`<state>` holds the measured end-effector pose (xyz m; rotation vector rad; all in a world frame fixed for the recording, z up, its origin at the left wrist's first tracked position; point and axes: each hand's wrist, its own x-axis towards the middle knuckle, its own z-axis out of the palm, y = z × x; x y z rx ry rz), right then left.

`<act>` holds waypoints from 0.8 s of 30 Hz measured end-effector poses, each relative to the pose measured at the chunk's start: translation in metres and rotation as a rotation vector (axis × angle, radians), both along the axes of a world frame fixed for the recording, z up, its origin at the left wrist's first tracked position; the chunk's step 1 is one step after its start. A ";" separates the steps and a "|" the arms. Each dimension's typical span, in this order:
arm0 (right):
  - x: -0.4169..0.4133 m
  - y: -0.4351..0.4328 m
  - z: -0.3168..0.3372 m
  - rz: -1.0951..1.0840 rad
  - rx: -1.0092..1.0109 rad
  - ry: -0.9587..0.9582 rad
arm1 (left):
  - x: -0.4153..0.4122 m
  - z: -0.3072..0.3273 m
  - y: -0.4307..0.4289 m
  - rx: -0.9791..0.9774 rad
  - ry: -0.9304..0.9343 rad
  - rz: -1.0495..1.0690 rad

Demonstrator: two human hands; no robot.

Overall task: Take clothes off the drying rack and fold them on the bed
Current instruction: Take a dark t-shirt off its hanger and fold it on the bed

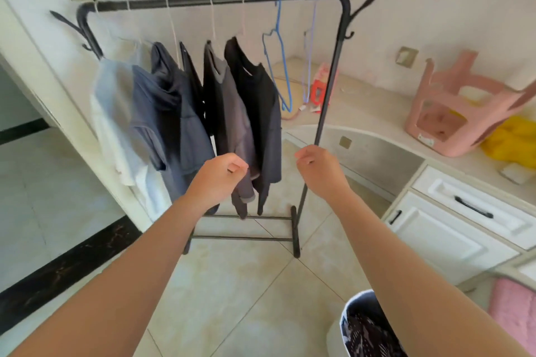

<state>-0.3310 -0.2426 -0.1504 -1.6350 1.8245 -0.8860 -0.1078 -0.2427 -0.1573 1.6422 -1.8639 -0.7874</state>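
Pale floor tiles and a white wall frame a black drying rack (208,1) standing near the middle of the room. At least 5 garments hang on it, bunched toward its left end: a white-and-grey top (116,113), a navy hooded top (168,101), a grey top (229,119) and a black top (261,101) among them. To their right hang 2 bare hangers, a blue hanger (275,64) and a lilac hanger (311,46), so I judge a little unloading is done and most is left. No bed or folded clothes are in view.

Both forearms stretch forward toward the rack. The left hand (220,174) overlaps the grey top's lower edge, fingers curled to the thumb; whether it pinches cloth I cannot tell. The right hand (316,166) has curled fingers with nothing visible in them, just before the rack's right post. Further right, an overturned pink stool (452,107) lies on a counter above white drawers (464,220).
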 end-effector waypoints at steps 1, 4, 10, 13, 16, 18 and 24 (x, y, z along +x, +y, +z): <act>0.014 -0.009 0.006 -0.012 -0.014 0.008 | 0.013 0.008 -0.008 -0.016 -0.007 -0.006; 0.042 -0.035 0.022 -0.038 -0.016 0.022 | 0.040 0.029 -0.034 -0.054 -0.021 -0.035; 0.066 -0.091 0.057 -0.057 -0.043 -0.008 | 0.064 0.052 -0.097 -0.068 0.028 -0.067; 0.068 -0.121 0.071 -0.038 -0.066 0.018 | 0.063 0.055 -0.133 -0.049 0.067 -0.066; 0.067 -0.158 0.082 -0.038 -0.092 0.009 | 0.054 0.060 -0.169 -0.064 0.092 -0.063; 0.065 -0.188 0.088 -0.047 -0.115 -0.013 | 0.043 0.067 -0.195 -0.086 0.120 -0.053; 0.066 -0.259 0.099 -0.021 -0.125 0.032 | 0.018 0.079 -0.257 -0.142 0.239 0.029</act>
